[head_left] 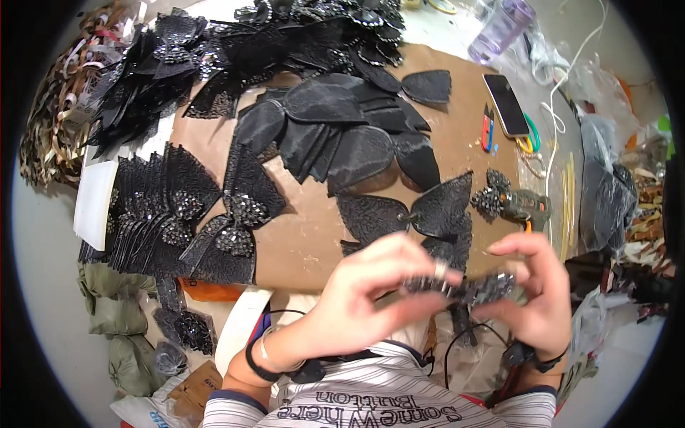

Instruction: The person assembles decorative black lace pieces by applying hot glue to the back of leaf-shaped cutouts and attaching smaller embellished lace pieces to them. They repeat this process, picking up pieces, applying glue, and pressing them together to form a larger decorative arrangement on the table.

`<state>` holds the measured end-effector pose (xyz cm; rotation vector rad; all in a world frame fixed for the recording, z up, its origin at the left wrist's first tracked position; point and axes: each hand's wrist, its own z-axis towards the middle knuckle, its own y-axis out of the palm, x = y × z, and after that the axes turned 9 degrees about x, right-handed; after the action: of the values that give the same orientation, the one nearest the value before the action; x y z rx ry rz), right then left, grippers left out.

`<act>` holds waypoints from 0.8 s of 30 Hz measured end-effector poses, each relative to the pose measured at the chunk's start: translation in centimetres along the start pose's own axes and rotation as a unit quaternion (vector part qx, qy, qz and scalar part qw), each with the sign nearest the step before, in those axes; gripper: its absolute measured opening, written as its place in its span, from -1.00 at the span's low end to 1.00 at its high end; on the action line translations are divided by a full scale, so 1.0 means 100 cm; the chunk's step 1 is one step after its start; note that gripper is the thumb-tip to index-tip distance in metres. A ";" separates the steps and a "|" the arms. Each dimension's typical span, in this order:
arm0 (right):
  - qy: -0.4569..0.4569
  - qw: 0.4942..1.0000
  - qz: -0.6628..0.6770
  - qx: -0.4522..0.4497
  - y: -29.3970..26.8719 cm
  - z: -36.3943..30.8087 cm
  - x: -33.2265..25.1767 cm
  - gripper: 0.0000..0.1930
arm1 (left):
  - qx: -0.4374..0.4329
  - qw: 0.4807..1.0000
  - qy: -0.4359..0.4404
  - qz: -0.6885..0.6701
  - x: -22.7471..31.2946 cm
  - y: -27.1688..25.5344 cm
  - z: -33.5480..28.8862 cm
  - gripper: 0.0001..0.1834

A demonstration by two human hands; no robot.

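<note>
My left hand (374, 299) and my right hand (535, 296) hold a small black beaded bow (491, 287) between them, above the table's near edge. Fingers of both hands are closed round its ends, partly smeared by motion. Just beyond lies a black lace bow (410, 216) with no beads on it. Another beaded bow (490, 194) lies to the right, touching a glue gun (526, 207). At left, finished-looking lace bows with beaded centres (235, 221) overlap in a row. Smooth black bow pieces (342, 128) are heaped in the middle.
A large pile of black lace and beaded pieces (300, 39) covers the far side. Toward the right lie red-and-blue nippers (487, 130), a phone (505, 105), a white cable (556, 107) and yellowish glue sticks (568, 207). A purple clear bottle (501, 30) stands at the far right.
</note>
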<state>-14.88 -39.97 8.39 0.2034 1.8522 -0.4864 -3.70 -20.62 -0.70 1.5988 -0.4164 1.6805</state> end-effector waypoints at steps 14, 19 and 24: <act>-0.010 0.990 -0.068 0.120 0.022 0.006 0.073 -0.74 | 0.130 0.957 -0.094 0.241 -0.019 0.005 -0.019 -0.63; 0.005 0.986 -0.099 0.136 0.033 0.059 0.085 -0.81 | 0.241 0.915 -0.133 0.295 -0.056 0.006 0.017 -0.69; 0.006 0.984 -0.140 0.110 0.029 0.086 0.101 -0.82 | 0.240 0.902 -0.137 0.332 -0.074 0.002 0.027 -0.69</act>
<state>-9.68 -42.05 -4.05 0.0928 1.8471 -0.8886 -2.54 -24.83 -7.21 2.2445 -0.8090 2.1850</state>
